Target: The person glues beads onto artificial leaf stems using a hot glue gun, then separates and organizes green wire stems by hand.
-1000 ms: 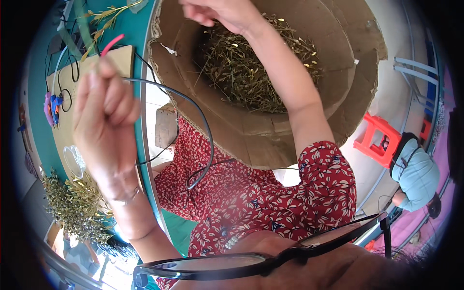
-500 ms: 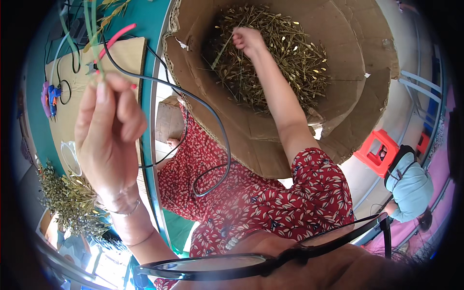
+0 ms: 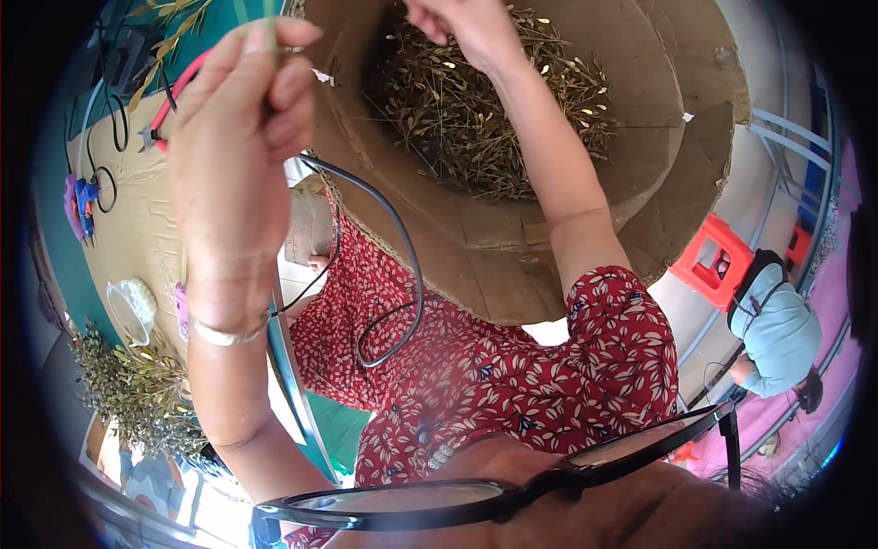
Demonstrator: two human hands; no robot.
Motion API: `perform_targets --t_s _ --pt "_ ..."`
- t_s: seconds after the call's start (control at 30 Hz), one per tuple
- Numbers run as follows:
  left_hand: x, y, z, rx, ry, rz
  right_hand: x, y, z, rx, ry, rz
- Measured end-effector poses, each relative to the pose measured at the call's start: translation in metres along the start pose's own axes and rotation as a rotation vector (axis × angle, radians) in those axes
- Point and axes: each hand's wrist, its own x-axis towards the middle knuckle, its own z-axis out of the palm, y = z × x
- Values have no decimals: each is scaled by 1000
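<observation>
Thin green stems (image 3: pixel 257 13) rise out of my left hand (image 3: pixel 242 137), whose fingers are closed round them above the worktable; their upper ends run out of the picture. My right hand (image 3: pixel 471 32) is at the top edge, over a large round cardboard bin (image 3: pixel 512 274). Its fingers are curled, and what they hold, if anything, cannot be made out. Inside the bin lies a heap of artificial-looking brown and olive leaf sprigs (image 3: pixel 476 128), below my right hand. Red-handled pliers (image 3: pixel 187 78) lie beside my left hand, partly hidden by it.
A cardboard sheet (image 3: pixel 137 238) covers part of the green table. Purple and blue glue guns (image 3: pixel 82 201), a clear container (image 3: pixel 133 311) and leafy bunches (image 3: pixel 146 393) are at left. A dark cable (image 3: pixel 416 265) loops before me. At right are a red stool (image 3: pixel 713 261) and another person (image 3: pixel 777 329).
My left hand has moved up and right with the green stems, now over the table's edge. My right hand has risen from the sprigs toward the top edge.
</observation>
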Motion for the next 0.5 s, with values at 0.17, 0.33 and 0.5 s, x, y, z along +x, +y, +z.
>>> perform_targets --t_s 0.17,0.33,0.5 --pt "-19 15 -28 -37 4 -12 -54 218 -93 -662 205 993" --pt "-34 23 -35 -54 53 25 -68 278 -68 -1135 201 1050" --pt "-34 19 -35 -30 89 -11 -81 315 -85 -948 449 1149"
